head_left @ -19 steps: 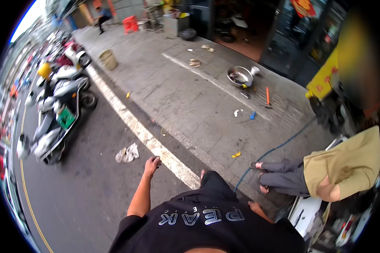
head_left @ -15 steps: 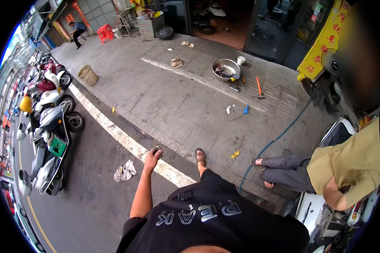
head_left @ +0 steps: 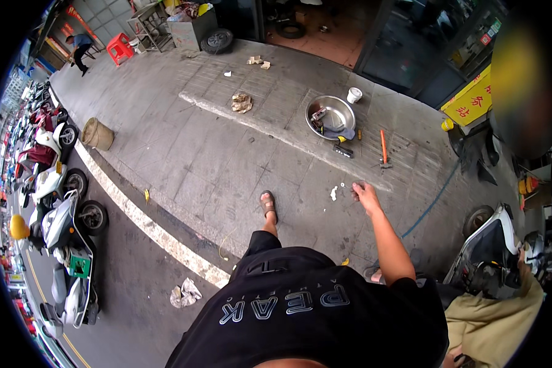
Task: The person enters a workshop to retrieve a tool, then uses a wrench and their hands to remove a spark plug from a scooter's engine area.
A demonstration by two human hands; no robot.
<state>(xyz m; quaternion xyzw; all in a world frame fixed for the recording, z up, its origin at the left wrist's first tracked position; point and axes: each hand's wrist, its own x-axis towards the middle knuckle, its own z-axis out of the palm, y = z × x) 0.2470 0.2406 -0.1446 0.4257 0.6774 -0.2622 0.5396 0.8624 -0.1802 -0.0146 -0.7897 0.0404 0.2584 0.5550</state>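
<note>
Grey paving lies under the right hand, whose fingers curl loosely, though I cannot tell if they pinch anything; the left hand is out of sight. Someone might trip by treading on the orange-handled hammer, at 1 o'clock from the right hand, or tip the metal bowl, at 11, by kicking it. I count one hammer, one bowl, one white cup at 12 and one black tool beside the bowl; white scraps close by at 9 are too small to count.

Scraps before basin, hammer right of basin, cup behind, scooters far left
</note>
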